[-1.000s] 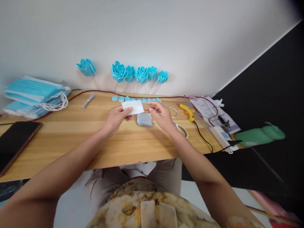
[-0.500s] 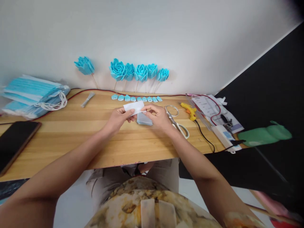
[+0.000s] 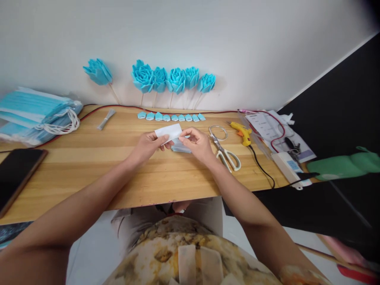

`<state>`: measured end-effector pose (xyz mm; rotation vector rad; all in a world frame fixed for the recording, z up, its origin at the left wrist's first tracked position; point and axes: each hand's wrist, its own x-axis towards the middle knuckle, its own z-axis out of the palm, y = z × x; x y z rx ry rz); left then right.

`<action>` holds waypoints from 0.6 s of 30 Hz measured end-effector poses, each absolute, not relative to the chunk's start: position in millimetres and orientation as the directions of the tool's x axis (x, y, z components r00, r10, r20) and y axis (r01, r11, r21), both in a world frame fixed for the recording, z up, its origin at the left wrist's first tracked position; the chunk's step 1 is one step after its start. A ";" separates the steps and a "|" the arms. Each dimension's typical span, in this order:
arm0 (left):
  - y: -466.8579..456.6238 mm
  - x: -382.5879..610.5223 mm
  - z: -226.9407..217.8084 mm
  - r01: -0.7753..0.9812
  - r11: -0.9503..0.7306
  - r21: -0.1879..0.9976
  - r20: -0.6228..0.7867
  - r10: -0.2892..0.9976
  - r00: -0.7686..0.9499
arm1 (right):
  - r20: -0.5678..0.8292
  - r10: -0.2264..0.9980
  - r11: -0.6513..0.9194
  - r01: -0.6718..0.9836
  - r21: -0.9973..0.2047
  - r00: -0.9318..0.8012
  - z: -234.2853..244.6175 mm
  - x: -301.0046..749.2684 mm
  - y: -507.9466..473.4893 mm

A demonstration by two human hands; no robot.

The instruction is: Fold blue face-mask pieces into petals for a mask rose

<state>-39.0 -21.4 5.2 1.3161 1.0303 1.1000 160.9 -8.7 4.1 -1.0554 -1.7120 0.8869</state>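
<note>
A small white rectangle of thin mask-like fabric [image 3: 168, 131] is held up above the table between both hands. My left hand [image 3: 147, 145] pinches its left part, thumb on top and fingers beneath. At the lower right corner, my right hand [image 3: 198, 143] closes thumb and forefinger on the fabric's edge. A stack of pale blue cut pieces [image 3: 181, 146] lies just under and behind the fingers, partly covered. Behind them runs a row of small folded blue petals [image 3: 173, 117]. Scissors [image 3: 223, 150] rest beside my right hand, blades pointing away.
Several blue flowers on sticks [image 3: 176, 80] lean at the wall. Face masks [image 3: 35, 114], a bundle of thin strips [image 3: 106, 119] and a phone [image 3: 22, 176] lie left. Rightward are a yellow glue gun [image 3: 243, 133], a power strip [image 3: 286, 170] and a green bottle [image 3: 341, 166].
The camera view has shifted slightly. Both hands still hold the white fabric, and its right side now shows a little more tilted upward.
</note>
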 end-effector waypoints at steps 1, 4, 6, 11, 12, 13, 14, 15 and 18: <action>-21.2 -38.8 4.5 -0.020 -0.045 0.999 0.048 0.979 0.198 | 0.327 0.919 0.382 0.283 -0.880 -0.222 4.1 161.0 -9.0; -20.2 -37.8 2.0 -0.050 -0.045 0.998 0.055 0.974 0.221 | 0.340 0.911 0.404 0.336 -0.850 -0.235 3.9 161.7 -9.5; -19.6 -37.4 1.0 -0.060 -0.028 0.998 0.042 0.967 0.252 | 0.369 0.895 0.439 0.358 -0.824 -0.249 3.7 162.2 -9.3; -19.2 -38.5 1.7 0.020 -0.018 1.000 0.011 0.953 0.303 | 0.430 0.865 0.500 0.372 -0.782 -0.260 2.4 162.9 -8.0; -19.4 -38.6 2.1 0.026 -0.014 1.000 0.005 0.951 0.309 | 0.434 0.862 0.504 0.366 -0.782 -0.261 1.7 162.9 -7.6; -19.8 -38.6 2.6 0.026 -0.007 1.000 -0.002 0.950 0.312 | 0.437 0.860 0.508 0.358 -0.784 -0.263 0.9 162.9 -7.2; -20.1 -38.5 3.0 0.020 0.003 1.000 -0.008 0.950 0.311 | 0.440 0.858 0.511 0.348 -0.786 -0.264 0.0 162.8 -6.9; -20.5 -38.2 3.2 0.011 0.012 1.000 -0.015 0.952 0.307 | 0.444 0.857 0.513 0.337 -0.790 -0.264 -0.8 162.8 -6.5; -20.8 -37.2 2.7 -0.014 0.031 0.999 -0.026 0.955 0.296 | 0.451 0.854 0.515 0.313 -0.798 -0.258 -1.9 162.5 -6.1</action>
